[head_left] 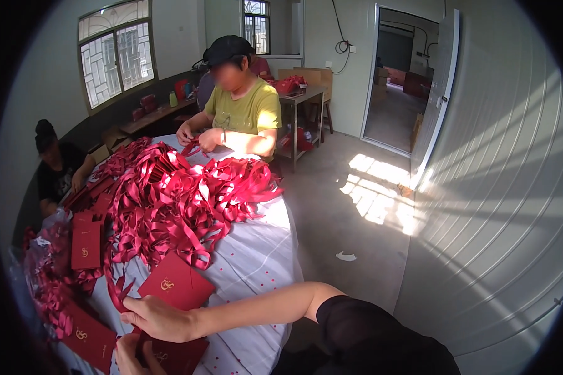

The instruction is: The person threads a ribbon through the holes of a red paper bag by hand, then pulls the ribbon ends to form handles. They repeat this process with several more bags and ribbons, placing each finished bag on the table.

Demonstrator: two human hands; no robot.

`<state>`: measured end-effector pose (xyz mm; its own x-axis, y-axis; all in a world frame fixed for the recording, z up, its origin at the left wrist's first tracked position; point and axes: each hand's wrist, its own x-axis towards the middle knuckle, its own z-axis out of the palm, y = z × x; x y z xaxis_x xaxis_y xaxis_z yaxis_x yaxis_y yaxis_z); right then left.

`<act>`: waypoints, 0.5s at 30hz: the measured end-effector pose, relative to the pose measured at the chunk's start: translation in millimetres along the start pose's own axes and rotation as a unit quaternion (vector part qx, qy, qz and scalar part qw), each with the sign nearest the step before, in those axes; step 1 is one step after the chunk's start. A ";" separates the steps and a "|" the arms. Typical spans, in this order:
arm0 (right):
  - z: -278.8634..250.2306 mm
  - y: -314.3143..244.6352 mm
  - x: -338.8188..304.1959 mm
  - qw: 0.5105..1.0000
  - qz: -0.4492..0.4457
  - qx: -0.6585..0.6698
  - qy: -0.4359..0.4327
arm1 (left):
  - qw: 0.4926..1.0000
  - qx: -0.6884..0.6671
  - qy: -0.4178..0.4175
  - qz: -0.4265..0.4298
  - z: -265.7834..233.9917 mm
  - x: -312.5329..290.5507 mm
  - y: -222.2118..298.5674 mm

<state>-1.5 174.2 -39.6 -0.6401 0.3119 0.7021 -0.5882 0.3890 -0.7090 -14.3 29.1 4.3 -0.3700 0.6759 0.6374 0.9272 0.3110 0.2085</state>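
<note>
My right hand (pixel 161 319) reaches across from the right, its thumb and fingers closed on a dark red satin ribbon (pixel 119 294). Below it, at the lower edge, my left hand (pixel 133 357) is partly cut off; its fingers close on the edge of a dark red card folder (pixel 178 355) with a gold emblem. Another red folder (pixel 176 282) with a gold emblem lies flat just beyond my right hand. A big tangled heap of red ribbons (pixel 162 206) spreads over the white-covered table (pixel 250 250) ahead.
More red folders (pixel 86 244) lie at left, beside clear plastic (pixel 47 250) with red ribbons. Across the table, a person in a yellow-green shirt (pixel 250 106) handles ribbon; a person in black (pixel 59 169) sits far left. An open door (pixel 436 100) stands back right.
</note>
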 end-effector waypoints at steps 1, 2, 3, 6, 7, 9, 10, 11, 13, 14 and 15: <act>-1.0 -1.3 0.1 0.999 -0.014 -0.035 -0.004 | 1.000 0.005 -0.003 0.004 -0.3 0.6 -0.7; -1.0 -1.9 0.2 0.997 -0.028 -0.069 -0.010 | 1.000 0.007 -0.003 0.001 -0.6 0.9 -1.4; -0.8 0.1 -0.6 0.998 -0.028 -0.063 -0.013 | 1.000 -0.025 0.005 -0.001 -1.3 0.9 -2.4; 5.9 2.2 0.5 0.997 -0.015 -0.067 -0.029 | 0.991 -0.087 0.060 -0.083 -6.4 -3.5 -15.6; 8.4 2.7 1.7 0.996 -0.039 -0.074 -0.019 | 0.984 -0.093 0.141 -0.065 1.5 -8.0 -31.5; -5.6 22.8 -2.7 0.989 -0.049 -0.138 0.001 | 0.972 -0.052 0.203 -0.105 14.7 3.6 -43.3; -9.3 12.8 -1.2 0.992 -0.035 -0.117 0.016 | 0.975 -0.060 0.177 -0.120 11.7 0.8 -58.4; -10.7 8.8 0.8 0.990 -0.059 -0.127 0.029 | 0.967 -0.073 0.172 -0.172 13.9 -2.2 -67.5; -12.7 2.2 3.3 0.981 -0.034 -0.190 0.030 | 0.939 -0.121 0.101 -0.306 16.7 -1.7 -82.2; -12.9 2.9 2.8 0.983 -0.015 -0.181 0.004 | 0.916 -0.108 0.035 -0.384 10.4 1.8 -79.3; -6.6 11.3 1.2 0.990 -0.017 -0.142 0.006 | 0.908 -0.103 -0.015 -0.406 7.0 0.0 -81.7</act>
<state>-5.7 184.7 -46.4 -0.6157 0.3036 0.7272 -0.4454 0.6271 -0.6390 -90.4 8.3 -17.9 -0.9351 0.2984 0.1913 0.3377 0.5857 0.7369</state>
